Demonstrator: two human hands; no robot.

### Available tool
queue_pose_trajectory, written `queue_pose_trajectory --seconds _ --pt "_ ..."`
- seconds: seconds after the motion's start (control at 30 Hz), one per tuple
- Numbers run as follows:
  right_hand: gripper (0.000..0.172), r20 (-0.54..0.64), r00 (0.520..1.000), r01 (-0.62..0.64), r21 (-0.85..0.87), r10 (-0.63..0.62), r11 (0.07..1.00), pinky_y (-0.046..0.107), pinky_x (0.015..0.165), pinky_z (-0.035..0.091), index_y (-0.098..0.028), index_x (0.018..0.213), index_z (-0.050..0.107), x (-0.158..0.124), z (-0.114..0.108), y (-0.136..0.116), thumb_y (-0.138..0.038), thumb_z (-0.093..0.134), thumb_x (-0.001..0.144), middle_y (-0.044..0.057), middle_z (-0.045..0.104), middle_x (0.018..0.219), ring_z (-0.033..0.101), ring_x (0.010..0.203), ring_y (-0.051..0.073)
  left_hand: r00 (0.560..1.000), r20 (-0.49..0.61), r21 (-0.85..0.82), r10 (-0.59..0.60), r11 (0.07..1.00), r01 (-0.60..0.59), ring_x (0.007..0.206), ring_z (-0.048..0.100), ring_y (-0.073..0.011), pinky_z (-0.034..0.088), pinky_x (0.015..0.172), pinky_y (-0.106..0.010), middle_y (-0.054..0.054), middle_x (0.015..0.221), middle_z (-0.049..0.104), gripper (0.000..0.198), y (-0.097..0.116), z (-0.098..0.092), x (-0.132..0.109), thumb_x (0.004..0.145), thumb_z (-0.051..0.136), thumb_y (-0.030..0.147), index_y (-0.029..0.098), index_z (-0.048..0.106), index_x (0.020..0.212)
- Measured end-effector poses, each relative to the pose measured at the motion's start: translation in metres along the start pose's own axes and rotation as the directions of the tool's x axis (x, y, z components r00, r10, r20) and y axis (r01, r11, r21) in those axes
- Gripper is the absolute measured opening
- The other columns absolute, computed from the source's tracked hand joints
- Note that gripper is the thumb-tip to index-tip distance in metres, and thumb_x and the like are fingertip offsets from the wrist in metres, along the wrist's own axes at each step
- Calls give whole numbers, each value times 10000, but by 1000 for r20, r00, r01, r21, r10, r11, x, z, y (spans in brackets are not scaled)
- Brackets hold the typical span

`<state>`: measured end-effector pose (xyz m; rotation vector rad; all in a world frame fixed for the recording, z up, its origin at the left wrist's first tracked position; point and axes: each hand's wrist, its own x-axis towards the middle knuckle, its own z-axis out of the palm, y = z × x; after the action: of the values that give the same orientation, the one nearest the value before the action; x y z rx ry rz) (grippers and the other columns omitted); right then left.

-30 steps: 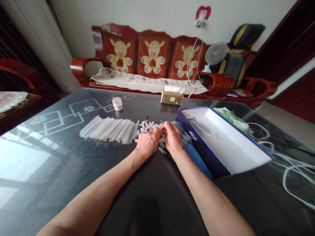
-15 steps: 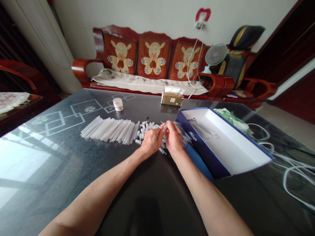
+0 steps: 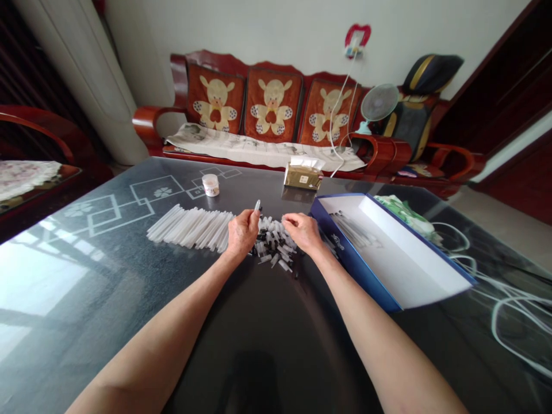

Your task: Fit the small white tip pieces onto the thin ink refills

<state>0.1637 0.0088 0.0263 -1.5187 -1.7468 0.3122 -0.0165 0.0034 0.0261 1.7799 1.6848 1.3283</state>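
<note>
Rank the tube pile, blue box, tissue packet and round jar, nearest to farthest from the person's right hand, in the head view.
From the right hand:
1. Pile of short tubes, just to its left.
2. Blue box, to its right.
3. Tissue packet, straight ahead.
4. Round jar, farther ahead, left.

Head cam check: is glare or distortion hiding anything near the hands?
Head view: window glare whitens the left of the glossy tabletop, well away from the left hand and right hand; wide-angle distortion stretches the left forearm; the small capped tube reads clearly.
</note>
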Motion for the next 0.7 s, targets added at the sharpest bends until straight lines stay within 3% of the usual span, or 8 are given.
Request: queue_pose_trajectory --seconds 0.13,0.2,0.27,0.33,0.4,0.53,0.7 --pt "161 111 987 136 -194 -116 971 282 768 481 -199 885 743 3 5 -9 -215 624 778 61 699 835 649 772 181 1000 21 -7 0 1000 0 552 517 -105 356 600 -216 16 558 584 313 -2 2 -1 909 458 384 186 684 824" --pt "180 56 992 123 -179 -114 976 283 776 484 -183 918 733 1 7 -10 -226 611 792 74 701 858 650 786 186 1000 30 -15 -3 1000 4 553 517 -103 359 599 -212 17 559 583 313 -2 3 -2 910 457 386 186 686 836" --pt "200 -84 988 114 -125 -125 986 287 795 485 -173 920 721 -7 7 -7 -234 550 836 83 705 884 650 816 189 999 38 -23 -9 1000 10 556 521 -102 362 600 -209 18 561 584 316 -4 3 -3 912 454 388 186 686 840" --pt "240 -231 962 134 -65 -146 989 292 808 488 -178 897 707 -20 4 -1 -243 477 879 82 707 894 650 847 189 999 48 -31 -11 999 12 563 530 -102 368 605 -207 19 567 589 321 -5 4 -3 915 449 391 185 686 851" --pt "249 -305 939 158 -25 -159 987 296 795 498 -185 897 693 -36 1 8 -262 456 893 78 703 886 650 843 188 999 48 -34 -14 999 16 576 546 -105 375 618 -208 19 575 596 312 -6 4 -4 916 452 391 183 683 887" --pt "242 -301 938 181 -3 -173 983 307 754 513 -193 907 678 -61 0 22 -278 451 900 68 691 853 653 790 188 998 46 -38 -35 999 37 589 574 -113 391 634 -211 23 590 609 297 -7 4 -4 911 463 394 181 651 998" --pt "227 -284 938 200 -35 -201 979 319 776 506 -200 901 671 -62 4 22 -260 453 894 73 695 855 654 811 201 997 69 0 -27 1000 27 612 589 -115 404 638 -210 24 623 630 279 -3 3 -6 897 479 399 198 659 968"
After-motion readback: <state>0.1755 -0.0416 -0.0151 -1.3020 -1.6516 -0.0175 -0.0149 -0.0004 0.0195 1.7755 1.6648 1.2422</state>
